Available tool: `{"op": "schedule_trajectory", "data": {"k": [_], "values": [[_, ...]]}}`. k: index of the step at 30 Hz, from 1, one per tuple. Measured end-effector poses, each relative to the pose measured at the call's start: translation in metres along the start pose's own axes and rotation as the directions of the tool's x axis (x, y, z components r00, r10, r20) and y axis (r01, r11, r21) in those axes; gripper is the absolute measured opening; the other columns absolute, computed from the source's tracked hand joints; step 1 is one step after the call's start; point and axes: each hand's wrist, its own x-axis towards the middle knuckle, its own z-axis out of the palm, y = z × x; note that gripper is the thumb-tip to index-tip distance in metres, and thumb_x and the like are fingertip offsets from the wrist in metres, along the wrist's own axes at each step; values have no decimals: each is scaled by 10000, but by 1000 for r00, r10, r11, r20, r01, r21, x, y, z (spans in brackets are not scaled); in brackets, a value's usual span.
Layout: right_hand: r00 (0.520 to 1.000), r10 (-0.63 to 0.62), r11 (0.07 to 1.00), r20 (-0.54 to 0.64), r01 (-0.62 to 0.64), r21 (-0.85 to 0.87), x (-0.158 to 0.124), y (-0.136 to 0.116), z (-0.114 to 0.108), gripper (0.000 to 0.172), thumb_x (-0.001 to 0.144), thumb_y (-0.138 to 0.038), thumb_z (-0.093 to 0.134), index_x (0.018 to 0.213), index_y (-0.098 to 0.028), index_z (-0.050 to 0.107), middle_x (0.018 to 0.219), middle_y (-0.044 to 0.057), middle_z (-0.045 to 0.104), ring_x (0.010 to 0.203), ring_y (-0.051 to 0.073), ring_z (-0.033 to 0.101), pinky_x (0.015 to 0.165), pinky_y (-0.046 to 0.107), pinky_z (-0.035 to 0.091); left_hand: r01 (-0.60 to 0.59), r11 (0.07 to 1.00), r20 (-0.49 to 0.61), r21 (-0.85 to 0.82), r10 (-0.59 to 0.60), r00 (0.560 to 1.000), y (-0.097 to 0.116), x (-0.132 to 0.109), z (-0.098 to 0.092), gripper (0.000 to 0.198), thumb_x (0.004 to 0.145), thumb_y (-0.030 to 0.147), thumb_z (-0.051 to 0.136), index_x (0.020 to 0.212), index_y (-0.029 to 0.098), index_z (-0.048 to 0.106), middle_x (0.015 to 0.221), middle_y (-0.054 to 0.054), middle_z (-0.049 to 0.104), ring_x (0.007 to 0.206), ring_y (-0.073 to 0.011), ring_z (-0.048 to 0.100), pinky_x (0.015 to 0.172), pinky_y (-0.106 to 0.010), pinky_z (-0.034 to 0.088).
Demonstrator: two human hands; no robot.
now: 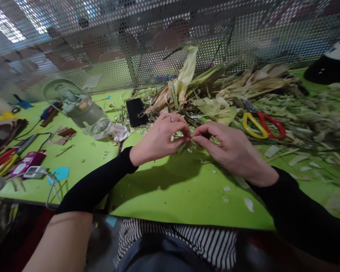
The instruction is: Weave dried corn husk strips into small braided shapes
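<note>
Above the green table (170, 196), my left hand (166, 135) and my right hand (226, 145) meet at their fingertips. Each hand is closed in a pinch of thumb and forefinger, and what lies between the tips is too small to make out. A ring sits on a finger of my left hand. Just beyond the hands lie pale corn husks (217, 109) and a taller upright husk (187, 77). Scissors (263, 124) with one yellow and one red handle rest on the husks, right of my right hand. Small plant scraps are scattered under the fingers.
A black phone (136, 112) and a bottle with a looped handle (86, 113) stand or lie left of the husks. Farther left are pliers (10, 162), a purple power strip (28, 163) and cables. Shredded leaves (317, 124) cover the right side. A perforated metal screen (102, 49) edges the back.
</note>
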Motion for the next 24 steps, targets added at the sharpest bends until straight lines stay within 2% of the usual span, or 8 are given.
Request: {"op": "schedule_trajectory", "data": {"k": [3,5,7,9,12,15,20,24], "values": [[982,-191,974,8,191,-126,-2,3,6,203,1032,-278,494,942,-208,661,872,76,717,777,216,628,717,364,484,130,980,150,-148,-108,983,-2,2,-6,105,918,269,679,865,179,695,1141,-57,740,1129,-210,635,1073,-398,426],[965,-261,951,15,260,-169,-3,5,10,237,1045,-290,472,951,-214,675,886,87,721,806,229,628,748,384,493,263,919,259,-293,-188,947,-6,3,-8,158,904,307,684,833,168,667,1100,-54,736,1049,-187,649,1019,-378,451],[973,-232,961,13,231,-151,-3,5,11,226,1037,-292,485,942,-222,678,878,83,719,802,229,627,744,386,494,397,815,369,-422,-245,896,-10,4,-9,186,892,328,685,831,157,643,1029,-50,728,943,-160,648,939,-353,472],[995,-102,994,9,103,-48,-2,4,11,186,1017,-294,523,929,-222,669,853,65,710,760,211,621,695,361,482,464,732,434,-500,-252,865,-13,5,-7,220,870,359,708,867,151,635,959,-35,707,847,-133,621,852,-325,472],[990,142,970,15,-142,199,0,1,8,161,982,-344,591,902,-218,649,801,27,680,660,167,574,596,313,432,436,671,397,-600,-224,890,-12,5,-3,366,797,405,802,992,149,626,939,-22,683,814,-118,604,775,-292,460],[960,282,898,1,-264,353,2,-1,6,190,939,-396,647,879,-216,648,767,7,645,623,142,524,574,294,405,397,586,335,-707,-218,917,-9,5,5,454,767,407,842,1048,147,599,912,-26,691,814,-116,631,764,-283,471],[928,372,846,-20,-330,419,3,-4,3,233,888,-436,703,852,-209,663,741,2,627,627,135,506,588,292,394,385,460,302,-800,-246,921,-5,4,16,399,780,386,840,979,158,580,863,-8,696,785,-102,672,748,-265,502],[927,374,841,18,-347,415,2,-3,2,279,899,-483,696,863,-206,693,737,5,638,636,136,511,594,294,398,390,441,272,-808,-308,912,-4,4,18,366,778,389,839,883,162,571,803,22,671,706,-68,653,634,-207,446]]}}
